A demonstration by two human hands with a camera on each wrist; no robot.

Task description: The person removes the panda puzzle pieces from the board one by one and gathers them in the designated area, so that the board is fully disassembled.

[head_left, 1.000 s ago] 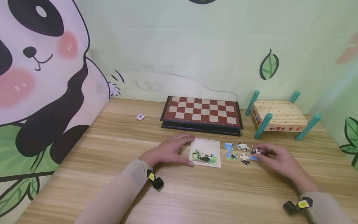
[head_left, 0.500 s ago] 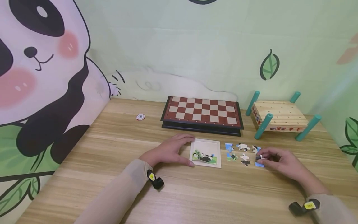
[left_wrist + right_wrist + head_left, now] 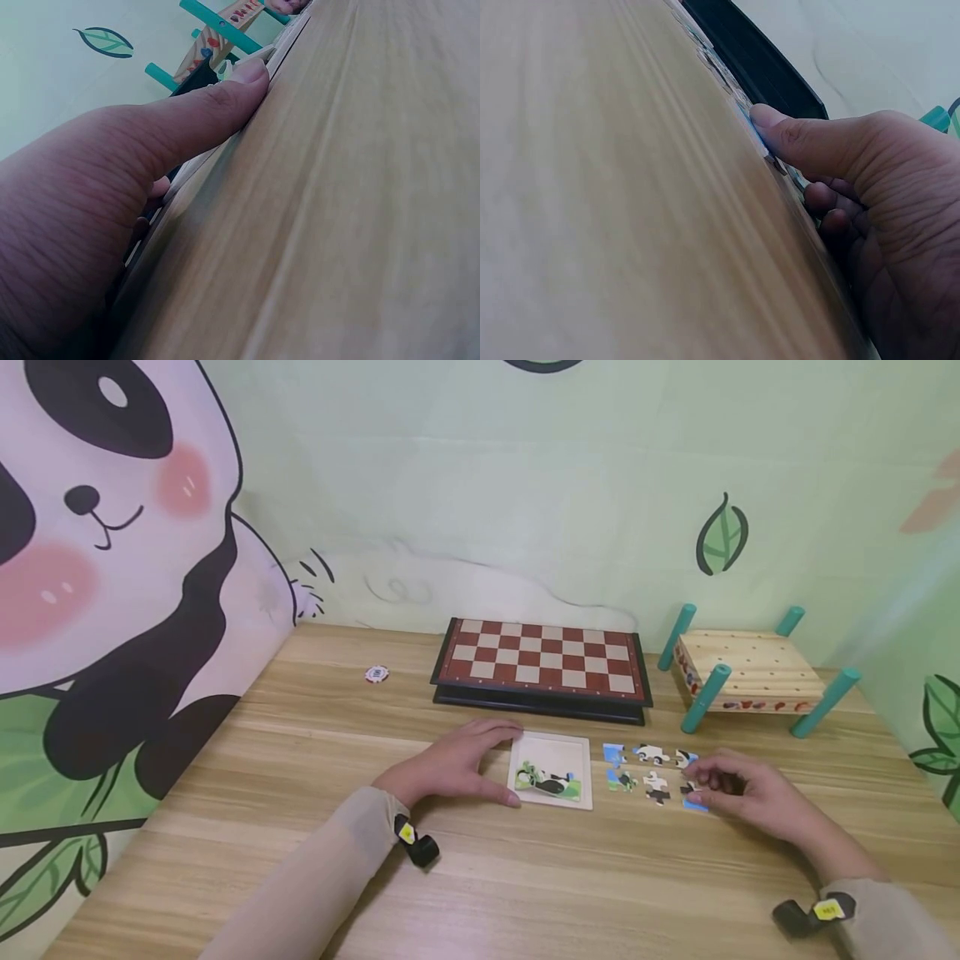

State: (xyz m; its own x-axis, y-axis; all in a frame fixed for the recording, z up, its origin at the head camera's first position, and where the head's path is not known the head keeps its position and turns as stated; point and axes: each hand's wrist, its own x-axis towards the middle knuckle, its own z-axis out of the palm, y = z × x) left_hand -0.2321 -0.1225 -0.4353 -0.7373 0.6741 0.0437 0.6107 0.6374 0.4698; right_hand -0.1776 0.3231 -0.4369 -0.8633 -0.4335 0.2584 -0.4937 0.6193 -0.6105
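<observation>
My left hand [image 3: 450, 768] holds the left side of a small white puzzle tray [image 3: 588, 777], thumb at the near corner and fingers at the far one. Along the tray's bottom lie joined jigsaw pieces [image 3: 553, 785] with a green, black and white picture. Thumb and fingertips of my right hand [image 3: 765, 797] pinch a blue and dark jigsaw piece [image 3: 696, 806] at the table, partly hidden by them. In the right wrist view its thumb [image 3: 802, 142] lies against that piece's edge. Between tray and hand lie several loose jigsaw pieces [image 3: 656, 787], in two rows.
Behind the tray stands a folded red and white chessboard [image 3: 540, 656] with a black rim. A wooden pegboard [image 3: 750, 664] on teal legs is at the back right. Farther left lies a poker chip [image 3: 377, 673]. A panda-printed wall [image 3: 480, 527] closes off the back.
My right hand has moved slightly right with the jigsaw piece and brought it beside the other loose ones. Its fingertips have since shifted a little on it. The left hand stays on the tray.
</observation>
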